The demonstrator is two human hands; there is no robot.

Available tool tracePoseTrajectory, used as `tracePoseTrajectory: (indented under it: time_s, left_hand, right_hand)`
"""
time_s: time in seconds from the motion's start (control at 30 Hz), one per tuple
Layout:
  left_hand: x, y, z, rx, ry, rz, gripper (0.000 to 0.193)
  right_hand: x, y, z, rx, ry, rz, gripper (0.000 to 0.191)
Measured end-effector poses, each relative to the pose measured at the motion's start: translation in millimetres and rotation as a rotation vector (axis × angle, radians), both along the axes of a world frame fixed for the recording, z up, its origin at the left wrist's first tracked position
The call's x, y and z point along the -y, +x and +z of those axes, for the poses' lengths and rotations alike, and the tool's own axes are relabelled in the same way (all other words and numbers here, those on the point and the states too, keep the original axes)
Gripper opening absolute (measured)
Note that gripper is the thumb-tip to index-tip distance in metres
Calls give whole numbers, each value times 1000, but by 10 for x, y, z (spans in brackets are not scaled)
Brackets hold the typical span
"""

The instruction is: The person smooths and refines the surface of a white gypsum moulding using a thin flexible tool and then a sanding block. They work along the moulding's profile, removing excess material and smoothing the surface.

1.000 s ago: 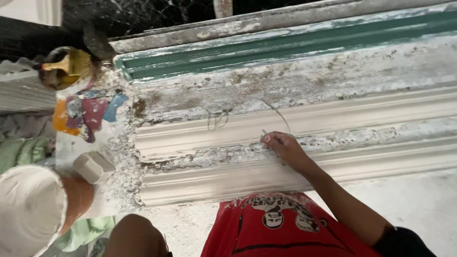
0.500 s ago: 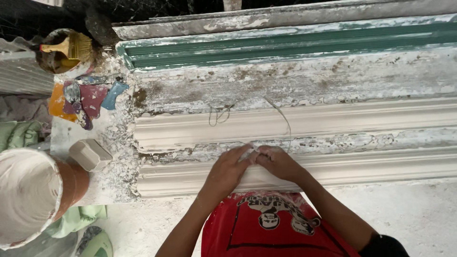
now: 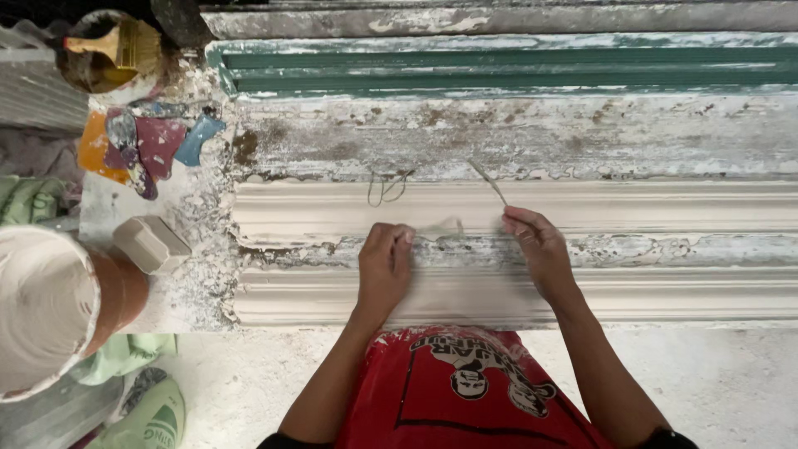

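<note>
Looking down from the head cam at a long white plaster moulding [image 3: 582, 216] lying across a crusted table [image 3: 191, 274], w/ a green-painted strip [image 3: 499, 62] behind it.

My left hand [image 3: 386, 262] rests on the moulding's middle band, fingers curled under, tips pressing a thin pale wisp of fibre [image 3: 436, 229] against the plaster. It looks loosely clenched on that wisp, though the pinch itself is hidden under the knuckles.

My right hand [image 3: 540, 249] sits just beside it to the right, thumb and forefinger pinched on a thin wire [image 3: 486, 179] that runs up and to the left from the fingertips across the upper band. The two hands are near each other but apart, the fibre between them.

A small scribble of wire [image 3: 384, 187] lies on the top band, above the left hand.

Off to the left: a white bucket [image 3: 41, 308] w/ brown side, a small beige block [image 3: 151, 244] touching it, coloured scraper pieces [image 3: 141, 145] on the table, and a pot holding a yellow-handled brush [image 3: 116, 46] in the far corner. Red shirt [image 3: 465, 391] at bottom of view.
</note>
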State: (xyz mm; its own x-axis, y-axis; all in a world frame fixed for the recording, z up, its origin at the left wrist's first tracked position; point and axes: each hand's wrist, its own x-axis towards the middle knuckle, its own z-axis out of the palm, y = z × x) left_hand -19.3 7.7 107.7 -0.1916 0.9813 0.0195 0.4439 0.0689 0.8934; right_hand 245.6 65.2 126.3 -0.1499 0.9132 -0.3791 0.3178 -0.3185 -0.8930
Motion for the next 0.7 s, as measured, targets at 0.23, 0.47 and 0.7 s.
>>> tracePoseTrajectory:
  time_s: [0.23, 0.47, 0.7]
  left_hand:
    - [145, 741, -271, 582, -38, -102, 12]
    - [222, 614, -343, 319, -1, -103, 14]
    - [242, 548, -201, 37, 109, -259, 13]
  right_hand:
    - [490, -570, -300, -140, -226, 15, 53]
    - [459, -495, -442, -166, -52, -49, 46]
    - [342, -397, -639, -116, -55, -9, 38]
